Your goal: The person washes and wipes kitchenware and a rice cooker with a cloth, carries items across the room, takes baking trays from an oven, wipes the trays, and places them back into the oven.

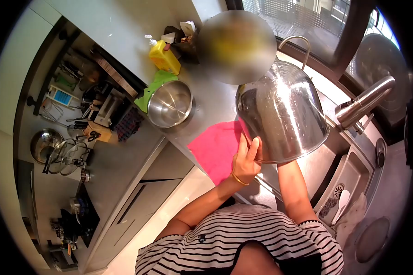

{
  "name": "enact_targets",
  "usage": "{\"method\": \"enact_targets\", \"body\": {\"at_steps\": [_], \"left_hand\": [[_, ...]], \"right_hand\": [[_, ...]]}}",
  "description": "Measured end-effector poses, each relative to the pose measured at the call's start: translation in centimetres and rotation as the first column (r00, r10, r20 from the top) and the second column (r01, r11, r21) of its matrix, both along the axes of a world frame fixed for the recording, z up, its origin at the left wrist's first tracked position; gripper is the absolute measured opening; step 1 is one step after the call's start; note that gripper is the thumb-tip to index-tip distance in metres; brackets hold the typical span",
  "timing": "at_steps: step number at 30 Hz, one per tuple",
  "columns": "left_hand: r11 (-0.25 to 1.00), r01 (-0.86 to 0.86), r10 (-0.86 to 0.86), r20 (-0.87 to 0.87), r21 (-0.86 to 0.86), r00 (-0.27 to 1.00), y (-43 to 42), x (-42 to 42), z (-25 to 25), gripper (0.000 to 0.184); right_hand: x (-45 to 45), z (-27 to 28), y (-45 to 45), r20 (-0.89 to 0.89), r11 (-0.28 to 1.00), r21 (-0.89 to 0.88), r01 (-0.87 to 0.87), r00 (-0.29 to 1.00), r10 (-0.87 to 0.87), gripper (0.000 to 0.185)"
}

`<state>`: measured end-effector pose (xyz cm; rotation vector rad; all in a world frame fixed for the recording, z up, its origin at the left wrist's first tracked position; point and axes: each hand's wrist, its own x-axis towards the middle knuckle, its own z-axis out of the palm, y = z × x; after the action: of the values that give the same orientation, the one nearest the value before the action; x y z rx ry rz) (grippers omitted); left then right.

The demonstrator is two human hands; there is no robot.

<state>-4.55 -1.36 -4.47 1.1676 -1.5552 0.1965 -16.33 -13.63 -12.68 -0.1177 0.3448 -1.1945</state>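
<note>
A large, shiny metal pot (280, 114) is tilted over the sink's near side, its rim towards me. My left hand (248, 160), with a yellow bangle at the wrist, is closed on a pink cloth (213, 149) at the pot's left side. The rest of that cloth spreads over the counter edge. My right forearm (293, 185) reaches up under the pot's rim, and the pot hides my right hand, so its fingers do not show. Left of the pot, a smaller steel bowl (170, 104) stands on the counter, partly over a green cloth (152, 89).
A yellow pump bottle (165, 57) stands by the wall beside a dark bag (186, 48). The tap (365, 103) rises right of the pot. In the sink (353, 176) lie a white spoon (342, 204) and a scourer (328, 207). A blurred round patch covers the back counter.
</note>
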Motion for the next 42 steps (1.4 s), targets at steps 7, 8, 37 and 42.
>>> {"method": "enact_targets", "body": {"at_steps": [7,8,37,42], "left_hand": [[0.993,0.1,-0.093,-0.106,0.065,0.99,2.5,-2.0,-2.6,0.072],[0.991,0.11,-0.1,-0.127,0.077,0.987,2.9,-2.3,-2.9,0.072],[0.976,0.19,-0.074,-0.984,-0.106,-0.165,25.5,15.8,0.9,0.031],[0.973,0.124,-0.165,-0.96,-0.196,-0.227,39.0,24.9,1.7,0.031]], "right_hand": [[-0.5,1.0,1.6,-0.003,1.0,0.011,-0.025,1.0,0.025,0.024],[-0.4,1.2,1.8,-0.002,0.999,0.01,-0.033,0.999,0.034,0.024],[25.2,15.1,22.5,-0.871,0.86,-0.479,-0.173,-0.026,-0.49,0.047],[35.4,20.3,36.8,-0.641,0.567,-0.481,-0.669,-0.173,-0.748,0.047]]}}
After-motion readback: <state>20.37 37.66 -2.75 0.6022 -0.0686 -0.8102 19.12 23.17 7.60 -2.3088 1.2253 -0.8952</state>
